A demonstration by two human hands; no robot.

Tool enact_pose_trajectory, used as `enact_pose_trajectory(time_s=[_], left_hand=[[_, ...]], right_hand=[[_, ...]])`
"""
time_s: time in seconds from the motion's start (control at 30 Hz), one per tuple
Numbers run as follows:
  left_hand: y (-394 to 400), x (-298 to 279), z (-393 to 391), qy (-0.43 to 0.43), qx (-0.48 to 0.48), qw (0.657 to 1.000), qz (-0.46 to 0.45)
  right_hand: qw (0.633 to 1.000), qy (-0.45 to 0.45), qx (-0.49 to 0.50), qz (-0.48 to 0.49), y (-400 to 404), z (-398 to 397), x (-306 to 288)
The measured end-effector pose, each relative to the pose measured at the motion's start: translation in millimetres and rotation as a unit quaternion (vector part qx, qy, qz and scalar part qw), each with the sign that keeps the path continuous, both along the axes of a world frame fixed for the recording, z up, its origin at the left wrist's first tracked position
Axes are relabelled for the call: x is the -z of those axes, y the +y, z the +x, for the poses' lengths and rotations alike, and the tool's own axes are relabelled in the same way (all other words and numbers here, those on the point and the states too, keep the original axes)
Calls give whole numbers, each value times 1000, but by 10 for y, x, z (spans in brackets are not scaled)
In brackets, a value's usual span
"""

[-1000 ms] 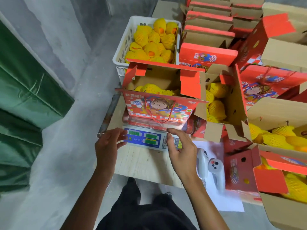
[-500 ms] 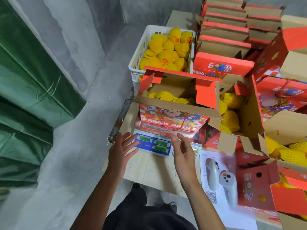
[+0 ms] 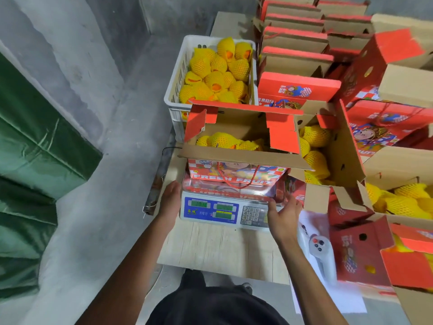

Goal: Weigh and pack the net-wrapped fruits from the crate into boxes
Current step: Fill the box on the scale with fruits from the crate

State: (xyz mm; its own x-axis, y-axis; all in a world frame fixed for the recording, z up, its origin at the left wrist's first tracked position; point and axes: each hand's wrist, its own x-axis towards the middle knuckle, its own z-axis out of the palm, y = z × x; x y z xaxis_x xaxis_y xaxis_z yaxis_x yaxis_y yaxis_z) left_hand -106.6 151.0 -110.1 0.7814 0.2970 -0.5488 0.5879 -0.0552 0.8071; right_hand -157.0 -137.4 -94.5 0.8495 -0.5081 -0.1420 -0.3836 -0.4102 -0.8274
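An open red fruit box holding net-wrapped fruits sits on the digital scale, near the white crate. The left hand lies flat-fingered against the scale's left side. The right hand, fingers loosely spread, touches the scale's right front corner.

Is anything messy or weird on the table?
Two white game controllers lie on a sheet of paper at the table's right edge, odd among fruit boxes. The box on the scale is still open, flaps sticking out.

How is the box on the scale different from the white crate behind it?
The box is red printed cardboard with open flaps; the crate is white slatted plastic with no lid. The box stands on the scale; the crate stands beyond it. The fruits lie low in the box but heap high in the crate. Both hold yellow net-wrapped fruits.
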Motion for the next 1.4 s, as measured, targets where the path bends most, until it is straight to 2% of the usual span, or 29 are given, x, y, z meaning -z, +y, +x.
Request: enact_pose_trajectory(time_s=[0.13, 0.23, 0.37, 0.57, 0.93, 1.03, 1.1, 1.2, 1.3, 1.4], left_hand=[[-49, 50, 200, 23, 63, 998, 18], [-57, 75, 227, 10, 47, 998, 33], [-12, 133, 210, 4, 45, 998, 36], [-9, 211, 201, 8, 34, 999, -6], [365, 261, 361, 13, 17, 1000, -9], [326, 168, 332, 7, 31, 999, 25], [308, 85, 330, -34, 59, 996, 59], [301, -68, 356, -123, 106, 983, 89], [274, -192, 396, -167, 145, 964, 148], [231, -250, 397, -204, 160, 953, 156]], right_hand=[[999, 36, 10, 20, -104, 137, 126], [998, 36, 1, 47, -138, 168, 192], [996, 21, 38, 83, -245, 193, 306], [997, 28, 28, 74, -258, 218, 354], [996, 12, -10, 91, -11, 304, 385], [995, 28, -39, 82, -58, 333, 349], [996, 27, -66, 47, -43, 349, 288], [992, -56, -108, -13, 31, 437, 151], [987, -78, -134, 40, 127, 573, 24], [986, -84, -113, 90, 199, 605, -36]])
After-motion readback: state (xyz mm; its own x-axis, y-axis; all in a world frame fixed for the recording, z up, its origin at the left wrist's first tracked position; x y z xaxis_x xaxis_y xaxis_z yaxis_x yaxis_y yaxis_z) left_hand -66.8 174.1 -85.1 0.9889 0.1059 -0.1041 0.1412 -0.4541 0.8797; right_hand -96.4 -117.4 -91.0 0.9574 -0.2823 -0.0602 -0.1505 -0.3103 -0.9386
